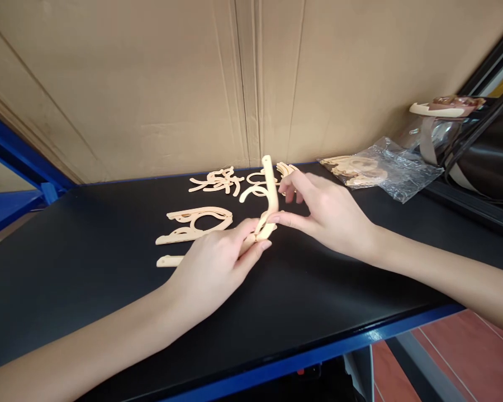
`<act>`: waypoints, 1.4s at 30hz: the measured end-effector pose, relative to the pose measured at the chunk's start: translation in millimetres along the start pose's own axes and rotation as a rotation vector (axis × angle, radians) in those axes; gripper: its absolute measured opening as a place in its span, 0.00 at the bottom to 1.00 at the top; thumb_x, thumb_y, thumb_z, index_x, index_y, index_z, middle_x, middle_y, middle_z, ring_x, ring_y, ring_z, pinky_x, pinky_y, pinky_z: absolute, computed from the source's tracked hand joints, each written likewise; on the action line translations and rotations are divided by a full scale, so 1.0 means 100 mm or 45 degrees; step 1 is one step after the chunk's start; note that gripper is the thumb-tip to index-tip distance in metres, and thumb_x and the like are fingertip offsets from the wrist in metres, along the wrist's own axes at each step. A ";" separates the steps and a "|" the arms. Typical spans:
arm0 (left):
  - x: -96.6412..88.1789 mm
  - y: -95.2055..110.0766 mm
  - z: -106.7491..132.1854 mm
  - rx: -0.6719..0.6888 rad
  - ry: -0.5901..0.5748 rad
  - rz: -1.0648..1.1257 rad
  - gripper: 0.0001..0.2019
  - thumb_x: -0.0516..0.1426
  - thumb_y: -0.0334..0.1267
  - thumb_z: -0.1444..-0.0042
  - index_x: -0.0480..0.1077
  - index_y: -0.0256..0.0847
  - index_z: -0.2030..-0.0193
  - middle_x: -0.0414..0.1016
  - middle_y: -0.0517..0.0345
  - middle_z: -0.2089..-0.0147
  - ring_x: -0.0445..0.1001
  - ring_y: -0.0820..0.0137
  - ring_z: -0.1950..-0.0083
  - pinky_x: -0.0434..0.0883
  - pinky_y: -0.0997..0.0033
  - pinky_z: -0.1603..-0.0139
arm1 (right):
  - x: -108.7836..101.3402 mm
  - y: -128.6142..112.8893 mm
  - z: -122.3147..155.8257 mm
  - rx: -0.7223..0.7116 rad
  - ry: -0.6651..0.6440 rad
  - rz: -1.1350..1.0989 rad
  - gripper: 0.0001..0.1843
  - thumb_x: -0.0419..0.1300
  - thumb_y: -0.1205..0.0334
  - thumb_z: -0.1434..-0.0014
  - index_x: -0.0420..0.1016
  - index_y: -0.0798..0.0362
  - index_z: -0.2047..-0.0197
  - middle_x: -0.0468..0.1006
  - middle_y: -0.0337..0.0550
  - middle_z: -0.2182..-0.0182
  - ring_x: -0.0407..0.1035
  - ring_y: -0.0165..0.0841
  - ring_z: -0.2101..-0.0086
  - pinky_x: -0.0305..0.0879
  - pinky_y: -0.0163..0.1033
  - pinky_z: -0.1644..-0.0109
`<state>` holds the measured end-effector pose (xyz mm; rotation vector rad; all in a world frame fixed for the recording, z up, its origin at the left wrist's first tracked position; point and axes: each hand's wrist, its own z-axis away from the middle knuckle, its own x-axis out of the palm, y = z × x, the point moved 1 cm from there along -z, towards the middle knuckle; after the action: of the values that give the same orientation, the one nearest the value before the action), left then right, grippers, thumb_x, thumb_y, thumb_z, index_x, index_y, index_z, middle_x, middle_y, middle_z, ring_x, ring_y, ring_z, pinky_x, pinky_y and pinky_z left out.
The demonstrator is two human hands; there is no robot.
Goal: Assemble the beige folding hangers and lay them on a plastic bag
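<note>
A beige folding clothes hanger (pixel 271 187) is between my two hands, above the black tabletop. My left hand (pixel 212 262) is closed around its lower part, thumb and fingers pinching near the joint. One hanger arm stands upright from the joint, and a short curved piece juts to its left. My right hand (pixel 321 212) has its thumb on the bend of that arm, with its fingers curled to the arm's right. Beside my left hand lies another folded hanger (pixel 209 213). A further beige arm (pixel 169 261) sticks out from behind that hand, which hides the rest.
Loose beige hanger parts (pixel 220 181) lie in a pile at the back, with more curved pieces (pixel 287 168) behind my right hand. Further right are a clear plastic bag (pixel 396 167) and a dark brown bag (pixel 488 145). Cardboard (pixel 151 84) backs the black table (pixel 88 262).
</note>
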<state>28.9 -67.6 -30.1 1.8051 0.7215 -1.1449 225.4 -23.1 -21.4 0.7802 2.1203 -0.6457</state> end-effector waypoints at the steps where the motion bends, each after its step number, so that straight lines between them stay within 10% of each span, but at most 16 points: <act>1: 0.01 0.02 0.01 0.046 -0.004 -0.033 0.06 0.53 0.41 0.35 0.69 0.43 0.56 0.67 0.70 0.79 0.66 0.73 0.79 0.57 0.75 0.77 | 0.01 -0.02 0.01 0.057 -0.043 -0.086 0.22 0.55 0.42 0.38 0.67 0.54 0.58 0.75 0.44 0.64 0.69 0.34 0.67 0.63 0.38 0.64; 10: 0.13 0.04 0.04 0.605 0.189 -0.419 0.05 0.59 0.32 0.41 0.74 0.39 0.58 0.78 0.59 0.64 0.74 0.64 0.61 0.68 0.69 0.67 | -0.06 0.10 -0.06 0.175 -0.310 0.097 0.07 0.55 0.61 0.38 0.73 0.52 0.62 0.75 0.37 0.71 0.68 0.30 0.72 0.56 0.34 0.70; 18: 0.17 -0.12 -0.03 0.654 0.134 -0.424 0.15 0.51 0.34 0.33 0.69 0.34 0.43 0.74 0.49 0.42 0.69 0.59 0.40 0.66 0.53 0.42 | -0.04 0.43 -0.12 0.220 -0.635 0.469 0.11 0.52 0.62 0.36 0.76 0.51 0.62 0.79 0.43 0.69 0.71 0.35 0.69 0.50 0.36 0.72; 27: 0.13 -0.11 -0.04 0.509 0.108 -0.449 0.10 0.50 0.32 0.34 0.71 0.36 0.54 0.78 0.52 0.56 0.76 0.63 0.58 0.72 0.61 0.57 | -0.10 0.37 -0.12 0.047 -0.567 0.692 0.10 0.53 0.66 0.37 0.75 0.57 0.60 0.80 0.53 0.66 0.73 0.41 0.68 0.44 0.38 0.73; 34: 0.14 -0.11 -0.03 0.511 0.131 -0.437 0.14 0.48 0.25 0.36 0.67 0.34 0.47 0.75 0.50 0.53 0.75 0.64 0.58 0.74 0.62 0.57 | -0.28 0.22 -0.06 -0.122 -0.929 0.021 0.13 0.59 0.48 0.42 0.75 0.48 0.64 0.79 0.38 0.67 0.71 0.34 0.68 0.54 0.36 0.68; 42: 0.13 -0.08 0.06 0.434 0.164 -0.452 0.22 0.46 0.22 0.38 0.61 0.34 0.39 0.77 0.49 0.52 0.76 0.61 0.55 0.74 0.60 0.53 | -0.24 0.15 -0.04 -0.149 -0.980 0.000 0.06 0.54 0.68 0.45 0.63 0.52 0.73 0.71 0.37 0.73 0.63 0.28 0.75 0.50 0.35 0.72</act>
<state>25.3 -68.3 -46.5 2.1043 1.0000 -1.4633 246.3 -17.6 -2.6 0.3722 1.4330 -0.6766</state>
